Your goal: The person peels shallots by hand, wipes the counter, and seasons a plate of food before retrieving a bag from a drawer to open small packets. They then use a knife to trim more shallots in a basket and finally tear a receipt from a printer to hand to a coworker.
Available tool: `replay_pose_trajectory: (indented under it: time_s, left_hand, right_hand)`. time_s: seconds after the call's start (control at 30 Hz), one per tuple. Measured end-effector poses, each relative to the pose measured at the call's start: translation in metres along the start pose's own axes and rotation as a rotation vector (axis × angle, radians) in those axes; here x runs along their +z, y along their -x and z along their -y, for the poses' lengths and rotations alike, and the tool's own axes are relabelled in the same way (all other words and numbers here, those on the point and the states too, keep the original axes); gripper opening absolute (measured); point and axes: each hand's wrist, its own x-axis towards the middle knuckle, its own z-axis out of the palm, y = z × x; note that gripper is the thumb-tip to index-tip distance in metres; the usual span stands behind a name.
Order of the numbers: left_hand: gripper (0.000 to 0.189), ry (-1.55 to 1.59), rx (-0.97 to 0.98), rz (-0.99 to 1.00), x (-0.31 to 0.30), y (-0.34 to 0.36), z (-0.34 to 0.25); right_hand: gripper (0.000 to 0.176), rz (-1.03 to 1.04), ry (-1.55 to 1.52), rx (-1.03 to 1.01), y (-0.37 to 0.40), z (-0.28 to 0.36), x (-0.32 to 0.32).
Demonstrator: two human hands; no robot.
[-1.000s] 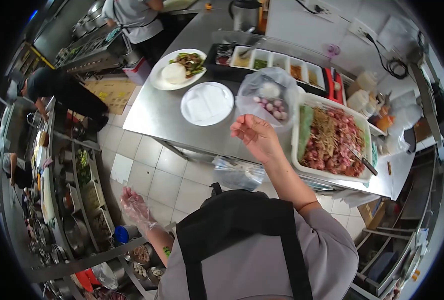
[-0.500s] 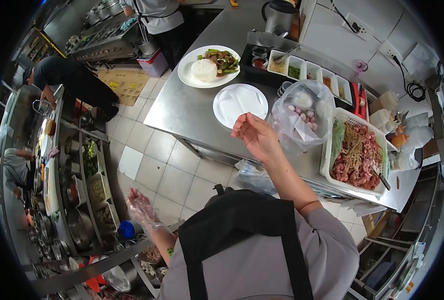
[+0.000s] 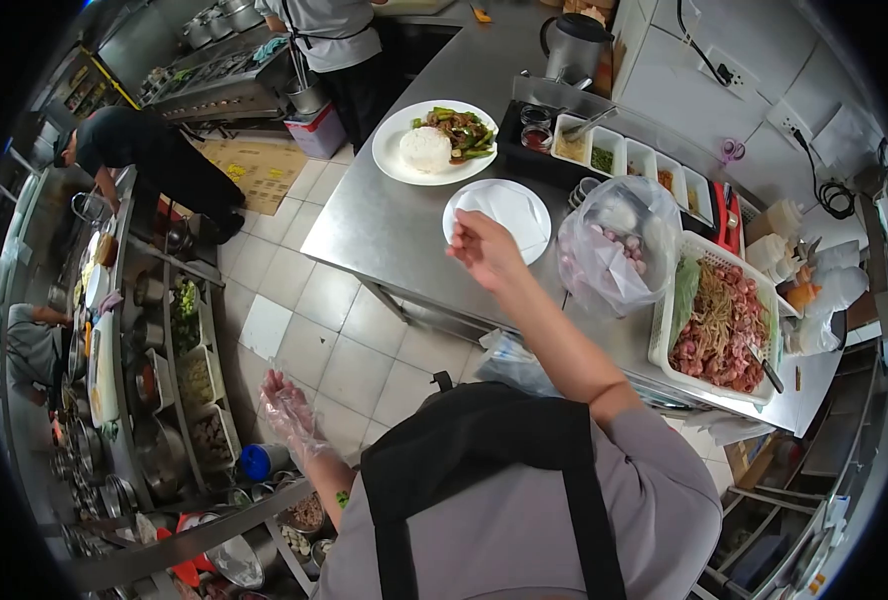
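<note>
My right hand (image 3: 485,255), bare, hovers over the near edge of a small white plate (image 3: 532,240) lined with white paper. Its fingers are loosely bent, with nothing visible in them. Off to the left, low above the floor, my left hand (image 3: 289,405) wears a clear plastic glove; its fingers are extended and hold nothing. Behind the small plate stands an oval white plate (image 3: 389,150) with rice (image 3: 426,150) and a stir-fry of meat and green vegetables (image 3: 464,132). To the right sits a clear plastic bag (image 3: 604,280) of shallots.
Seasoning tubs (image 3: 604,150) line the wall side of the steel counter (image 3: 349,225). A white basket (image 3: 656,340) of raw meat, with a knife (image 3: 767,368), stands at right. Shelves of pots and vegetables run along the left. A dark-clothed person (image 3: 139,160) bends there; others work nearby.
My right hand has turned from palm-up and moved slightly left and down, nearer the small plate's edge. My left hand stays nearly in place. The view has shifted a little.
</note>
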Motion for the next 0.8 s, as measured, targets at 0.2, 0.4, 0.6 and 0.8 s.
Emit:
replay_pose_trajectory:
  time_s: [0.2, 0.4, 0.6, 0.8]
  left_hand:
    - [0.040, 0.028, 0.027, -0.092, 0.006, 0.011, -0.010]
    - [0.040, 0.215, 0.003, 0.055, -0.056, 0.026, -0.026]
    - [0.043, 0.211, 0.003, 0.097, -0.089, 0.039, -0.033]
    - [0.032, 0.064, 0.126, -0.312, -0.015, 0.059, -0.036]
  right_hand:
    - [0.028, -0.097, -0.032, 0.165, -0.132, -0.054, -0.009]
    - [0.044, -0.251, -0.141, 0.142, -0.201, -0.057, -0.016]
    - [0.031, -0.300, -0.162, 0.075, -0.210, -0.065, -0.013]
    - [0.038, -0.188, -0.184, -0.090, -0.196, -0.072, -0.011]
